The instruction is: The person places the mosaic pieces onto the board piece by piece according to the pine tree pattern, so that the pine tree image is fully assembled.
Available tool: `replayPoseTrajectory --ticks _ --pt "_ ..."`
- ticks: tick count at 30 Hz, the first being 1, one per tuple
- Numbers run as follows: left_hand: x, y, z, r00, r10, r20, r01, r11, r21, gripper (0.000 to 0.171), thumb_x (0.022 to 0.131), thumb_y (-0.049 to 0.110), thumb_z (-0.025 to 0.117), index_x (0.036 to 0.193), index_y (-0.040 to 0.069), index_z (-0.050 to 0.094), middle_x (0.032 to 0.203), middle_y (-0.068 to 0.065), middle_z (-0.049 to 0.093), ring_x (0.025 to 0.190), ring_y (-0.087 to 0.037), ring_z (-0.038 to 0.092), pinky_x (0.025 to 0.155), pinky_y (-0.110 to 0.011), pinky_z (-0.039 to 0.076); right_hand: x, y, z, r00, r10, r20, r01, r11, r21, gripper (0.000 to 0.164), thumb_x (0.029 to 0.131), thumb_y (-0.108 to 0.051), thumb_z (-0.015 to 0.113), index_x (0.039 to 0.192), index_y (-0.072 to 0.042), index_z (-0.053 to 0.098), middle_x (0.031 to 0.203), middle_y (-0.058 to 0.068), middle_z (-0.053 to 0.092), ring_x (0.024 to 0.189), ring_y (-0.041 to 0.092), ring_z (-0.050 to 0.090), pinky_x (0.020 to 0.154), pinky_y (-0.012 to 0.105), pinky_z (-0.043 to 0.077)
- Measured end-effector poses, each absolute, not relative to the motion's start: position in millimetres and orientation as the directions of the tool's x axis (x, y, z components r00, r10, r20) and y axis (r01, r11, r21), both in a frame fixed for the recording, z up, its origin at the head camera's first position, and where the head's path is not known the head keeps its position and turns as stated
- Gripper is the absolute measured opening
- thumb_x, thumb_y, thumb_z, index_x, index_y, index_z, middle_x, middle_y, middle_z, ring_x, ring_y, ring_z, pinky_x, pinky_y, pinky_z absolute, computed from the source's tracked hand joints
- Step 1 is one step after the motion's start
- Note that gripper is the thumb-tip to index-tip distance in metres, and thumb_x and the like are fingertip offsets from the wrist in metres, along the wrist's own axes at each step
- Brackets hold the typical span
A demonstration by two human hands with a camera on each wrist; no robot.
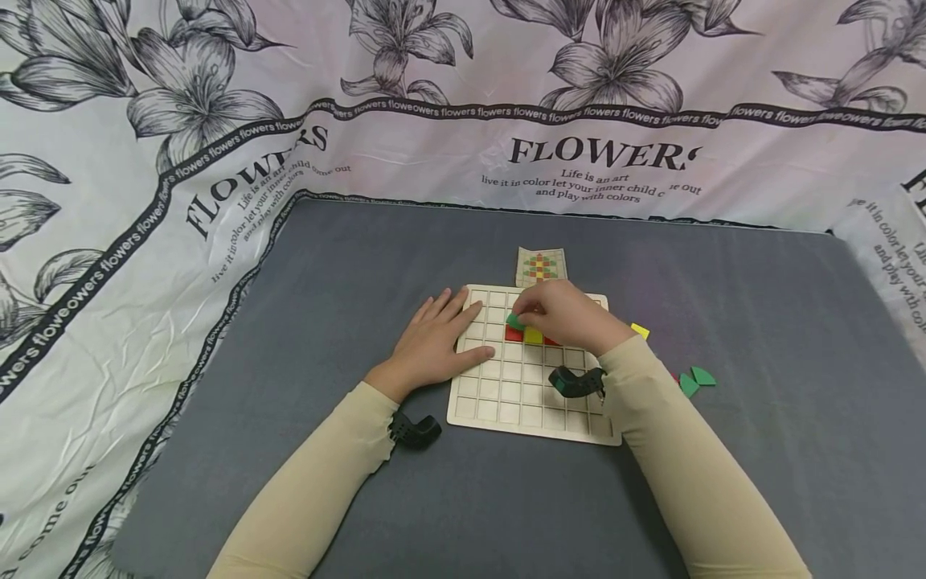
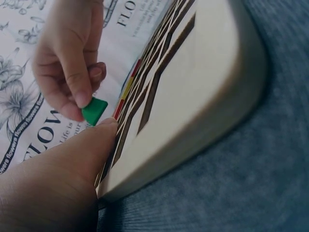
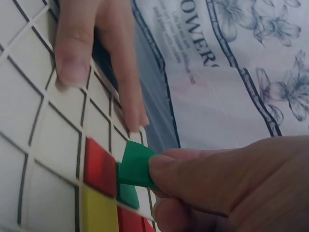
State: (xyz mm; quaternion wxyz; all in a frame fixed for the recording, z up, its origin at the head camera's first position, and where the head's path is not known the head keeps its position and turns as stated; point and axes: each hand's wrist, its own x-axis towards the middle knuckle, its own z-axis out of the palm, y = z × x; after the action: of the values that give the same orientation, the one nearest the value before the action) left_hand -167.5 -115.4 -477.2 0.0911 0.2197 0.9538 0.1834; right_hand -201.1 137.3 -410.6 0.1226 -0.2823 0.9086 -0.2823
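A pale wooden grid board [image 1: 488, 410] lies on the grey table. My left hand [image 1: 436, 342] rests on its left edge, fingers spread and straight. Thumb and fingers of my right hand [image 1: 567, 314] pinch a green quarter-round tile [image 3: 137, 164], tilted over the upper middle of the grid. Just below it, a red tile [image 1: 513, 334], a yellow tile [image 1: 533, 336] and another red tile [image 1: 551, 341] sit side by side in a row. A second green piece [image 3: 128, 195] shows under the held one in the right wrist view. My right hand hides part of the board.
Behind the board lies a pattern card [image 1: 555, 259] with a small coloured figure. To the right are a loose yellow tile [image 1: 640, 330] and green tiles [image 1: 702, 376], with a bit of red partly behind the right sleeve. A flower-printed cloth [image 1: 427, 153] hangs beyond the table.
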Motion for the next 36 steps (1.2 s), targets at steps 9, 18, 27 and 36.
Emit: replayPoseTrajectory --ticks 9,18,27,36 --pt "-167.1 -115.1 -477.3 -0.885 0.457 -0.093 0.389 0.833 0.394 0.086 0.101 0.075 0.044 0.169 0.027 0.025 0.177 0.002 0.003 0.164 -0.024 -0.002 0.132 -0.046 -0.002 -204.7 114.8 -412.5 -0.77 -0.629 -0.104 -0.463 0.664 -0.587 0.011 0.1 -0.006 0.071 0.104 -0.009 0.081 0.102 0.003 0.078 0.088 0.017 0.069 0.083 0.041 0.059" --pt "-167.1 -115.4 -477.5 -0.889 0.449 -0.088 0.382 0.835 0.395 0.086 0.1 0.074 0.046 0.169 0.027 0.026 0.177 0.003 0.004 0.164 -0.023 -0.001 0.132 -0.045 -0.002 -208.9 104.0 -414.0 -0.733 -0.668 -0.127 -0.503 0.658 -0.56 0.014 0.1 -0.005 0.069 0.102 -0.01 0.082 0.101 0.002 0.078 0.088 0.016 0.069 0.085 0.041 0.059" --pt "-167.3 -115.4 -477.3 -0.889 0.451 -0.085 0.383 0.832 0.402 0.086 0.1 0.074 0.047 0.169 0.027 0.026 0.177 0.002 0.004 0.164 -0.023 -0.001 0.132 -0.046 -0.001 -209.6 98.7 -420.1 -0.722 -0.683 -0.109 -0.553 0.665 -0.502 0.014 0.099 -0.003 0.071 0.099 -0.009 0.084 0.1 0.004 0.079 0.089 0.017 0.071 0.084 0.04 0.06" --pt "-168.4 -115.3 -479.8 -0.889 0.453 -0.074 0.391 0.832 0.393 0.086 0.1 0.075 0.046 0.169 0.028 0.027 0.177 0.003 0.004 0.164 -0.024 -0.001 0.132 -0.046 -0.001 -209.0 98.6 -423.6 -0.728 -0.679 -0.1 -0.557 0.67 -0.491 0.013 0.099 -0.004 0.073 0.1 -0.01 0.084 0.101 0.005 0.078 0.092 0.018 0.071 0.085 0.039 0.06"
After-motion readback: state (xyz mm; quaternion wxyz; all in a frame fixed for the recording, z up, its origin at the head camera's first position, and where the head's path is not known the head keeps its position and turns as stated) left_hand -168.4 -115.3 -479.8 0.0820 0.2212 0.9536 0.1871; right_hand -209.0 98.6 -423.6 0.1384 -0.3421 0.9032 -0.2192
